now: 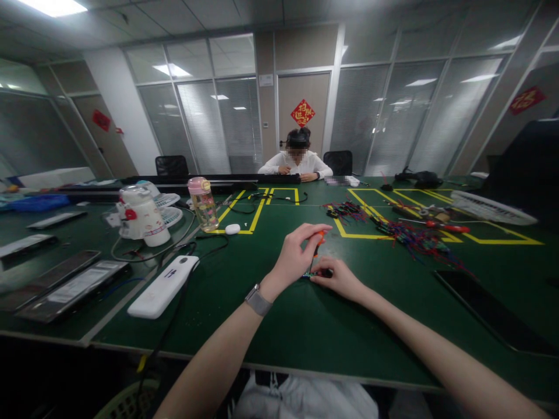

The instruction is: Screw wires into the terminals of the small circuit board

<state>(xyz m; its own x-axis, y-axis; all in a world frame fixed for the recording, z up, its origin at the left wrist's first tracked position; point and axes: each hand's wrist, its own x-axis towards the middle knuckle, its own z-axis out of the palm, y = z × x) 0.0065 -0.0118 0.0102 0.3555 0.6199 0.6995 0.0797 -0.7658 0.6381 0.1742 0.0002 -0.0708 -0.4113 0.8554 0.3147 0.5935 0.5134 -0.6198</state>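
Note:
My left hand (298,250) is closed around the orange handle of a screwdriver (319,240). The screwdriver's thin dark shaft points down at a small greenish circuit board (306,276) on the green table. Low on the table, the fingers of my right hand (338,279) are pinched at the board's right side. Something small and black (325,272) shows by those fingers; its kind is unclear. My fingers hide most of the board and part of the screwdriver handle.
Small parts with red and blue wires (410,235) lie in bundles at right, beside a red-handled screwdriver (445,227). A dark phone-like slab (493,308) is near my right forearm. At left are a white case (163,286) and a bottle (203,203). A person (297,157) sits opposite.

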